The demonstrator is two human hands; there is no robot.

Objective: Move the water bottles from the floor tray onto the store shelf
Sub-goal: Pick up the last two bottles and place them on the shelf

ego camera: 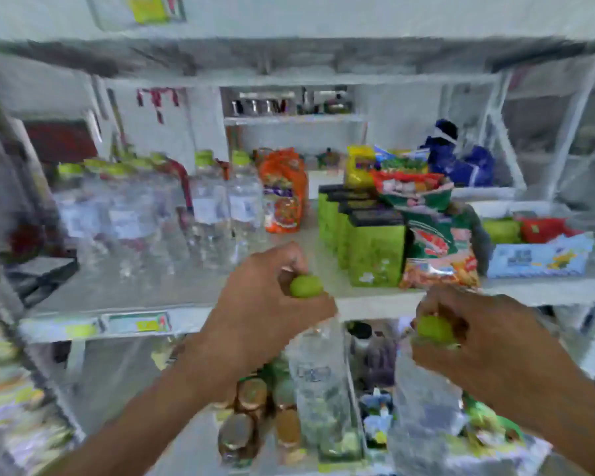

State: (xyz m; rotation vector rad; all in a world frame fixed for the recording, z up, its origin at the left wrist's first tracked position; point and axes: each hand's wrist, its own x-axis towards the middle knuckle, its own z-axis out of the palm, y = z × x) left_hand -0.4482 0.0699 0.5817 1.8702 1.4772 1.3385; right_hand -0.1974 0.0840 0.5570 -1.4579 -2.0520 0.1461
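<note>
Head view: left hand [265, 304] grasps one water bottle [318, 383] by its green cap, right hand [488, 341] another [426, 400]. Both hang upright just below the shelf's front edge [193, 319]; the left is nearer the bare stretch beside the standing bottles [227, 207].

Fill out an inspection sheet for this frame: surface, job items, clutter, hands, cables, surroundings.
Surface: white shelf, bare strip along its front edge.
Job's things: green-capped water bottles already stand at shelf left; two more are carried by their caps, left bottle and right bottle, both below shelf level.
Clutter: orange snack bag, green boxes, red-green snack packets.
Grippers: left hand and right hand each closed over a cap.
Cables: nothing seen.
Surroundings: jars on a lower shelf; image blurred.
</note>
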